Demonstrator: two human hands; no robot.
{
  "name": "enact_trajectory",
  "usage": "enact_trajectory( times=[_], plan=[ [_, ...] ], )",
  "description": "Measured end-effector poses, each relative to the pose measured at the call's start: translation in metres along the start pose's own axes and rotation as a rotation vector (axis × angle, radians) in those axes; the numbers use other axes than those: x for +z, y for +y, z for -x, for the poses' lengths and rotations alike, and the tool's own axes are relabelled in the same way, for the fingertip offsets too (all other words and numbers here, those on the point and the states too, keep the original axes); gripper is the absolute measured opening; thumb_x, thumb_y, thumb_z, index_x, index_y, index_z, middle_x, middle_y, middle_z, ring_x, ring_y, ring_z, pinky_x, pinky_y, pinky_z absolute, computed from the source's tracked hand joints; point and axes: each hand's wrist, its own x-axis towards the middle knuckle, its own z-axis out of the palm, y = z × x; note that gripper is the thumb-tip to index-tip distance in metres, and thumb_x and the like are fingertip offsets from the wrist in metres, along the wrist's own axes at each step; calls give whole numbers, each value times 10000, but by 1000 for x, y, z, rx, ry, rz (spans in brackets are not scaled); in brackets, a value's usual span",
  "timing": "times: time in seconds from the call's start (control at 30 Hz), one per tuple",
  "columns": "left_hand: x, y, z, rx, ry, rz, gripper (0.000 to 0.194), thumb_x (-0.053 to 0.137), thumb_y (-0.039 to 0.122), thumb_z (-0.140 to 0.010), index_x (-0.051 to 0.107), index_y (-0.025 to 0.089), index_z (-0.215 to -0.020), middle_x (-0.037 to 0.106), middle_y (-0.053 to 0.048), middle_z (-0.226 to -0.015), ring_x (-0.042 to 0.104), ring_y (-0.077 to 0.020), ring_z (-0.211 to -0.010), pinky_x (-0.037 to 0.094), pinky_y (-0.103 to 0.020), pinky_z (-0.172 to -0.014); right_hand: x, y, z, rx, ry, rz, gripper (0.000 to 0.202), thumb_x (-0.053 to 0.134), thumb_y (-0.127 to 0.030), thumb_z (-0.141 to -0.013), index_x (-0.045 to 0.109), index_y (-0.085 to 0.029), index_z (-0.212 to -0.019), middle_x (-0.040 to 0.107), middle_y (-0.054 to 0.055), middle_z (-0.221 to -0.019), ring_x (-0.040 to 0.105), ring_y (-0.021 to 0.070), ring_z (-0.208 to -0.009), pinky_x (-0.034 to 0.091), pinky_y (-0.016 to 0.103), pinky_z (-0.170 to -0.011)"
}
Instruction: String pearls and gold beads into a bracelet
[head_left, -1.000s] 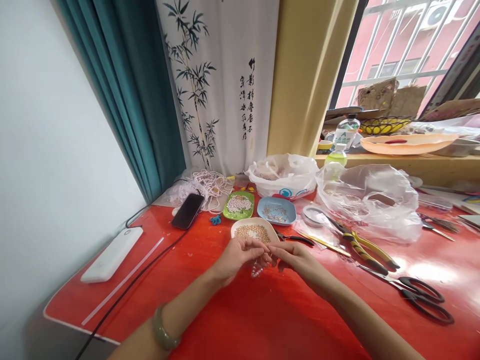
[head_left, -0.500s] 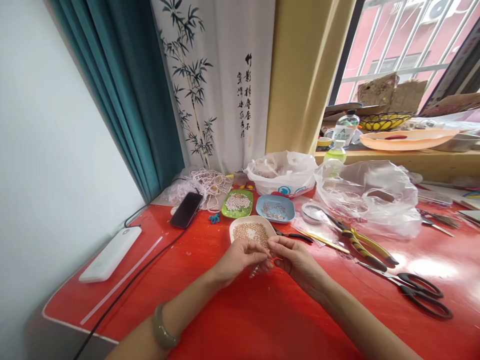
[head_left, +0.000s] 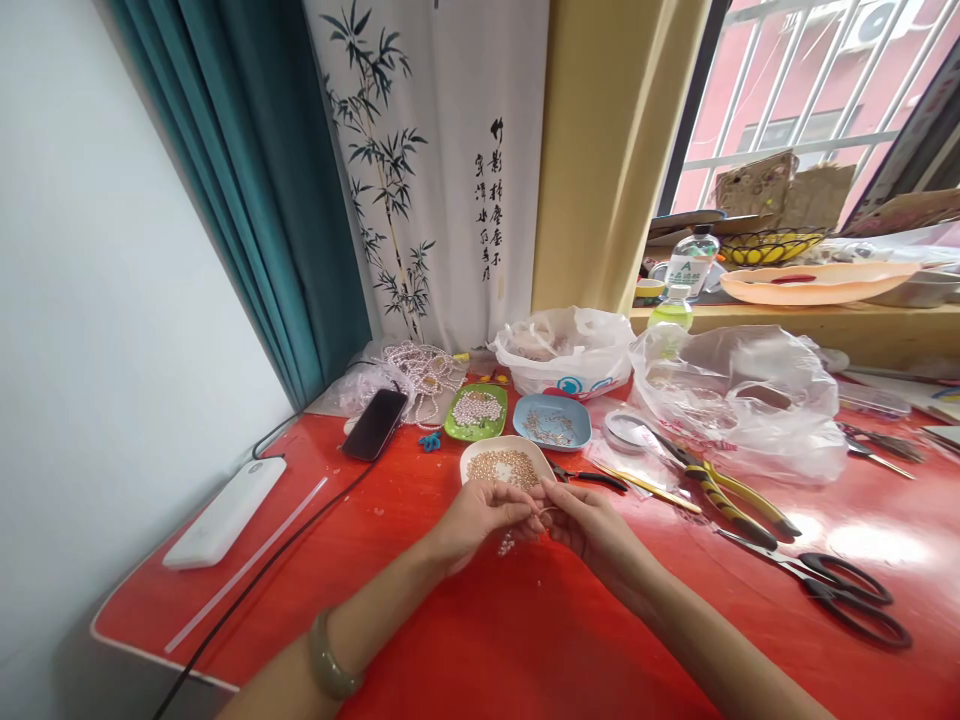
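Note:
My left hand and my right hand meet just in front of a cream dish of gold beads. Thumb and fingers of my left hand pinch a beaded strand, and a few clear beads hang below them. The fingers of my right hand are closed at the same spot, where a thin loop shows; what exactly they grip is too small to tell. Behind the dish are a green dish with pale pink beads and a blue dish with small metal pieces.
Black-handled pliers, gold tweezers, yellow-black pliers and scissors lie to the right. Plastic bags stand behind. At left are a phone, a white power bank and a black cable.
Both hands remain together near the cream dish. The fingers of my right hand have shifted slightly, and the hanging beads have swung a little. The view has moved slightly.

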Motion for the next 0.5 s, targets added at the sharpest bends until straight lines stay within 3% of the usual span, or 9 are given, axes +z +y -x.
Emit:
enact_trajectory(
  times=[0.1, 0.23, 0.4, 0.5],
  plan=[
    [0, -1, 0, -14, -16, -32, 239, 694, 333, -609, 632, 105, -640, 639, -47, -612, 546, -99, -532, 395, -210, -543, 2, -1, 2, -23, -79, 22, 259, 657, -388, -652, 592, -138, -660, 546, -10, -584, 496, 82, -548, 373, 216, -542],
    [1, -2, 0, -35, -13, -28, 259, 690, 353, -609, 627, 111, -672, 642, -56, -648, 557, -114, -553, 369, -199, -492, 2, -2, 2, -89, -22, 5, 253, 683, -381, -614, 570, -155, -629, 531, -19, -577, 479, 86, -526, 381, 231, -542],
    [-6, -4, -3, 109, 180, -26, 221, 704, 321, -603, 653, 127, -695, 648, -54, -796, 572, -136, -737, 426, -222, -670, -3, -5, -1, -165, 97, -7, 233, 675, -387, -619, 573, -186, -678, 547, -10, -676, 462, 90, -559, 380, 228, -546],
    [-11, -4, -4, 114, 271, -21, 218, 705, 305, -606, 662, 126, -723, 651, -50, -775, 570, -126, -721, 428, -225, -692, -3, -6, 0, -197, 127, 35, 222, 656, -381, -647, 569, -177, -660, 533, -20, -636, 404, 71, -501, 337, 220, -496]
  ],
)
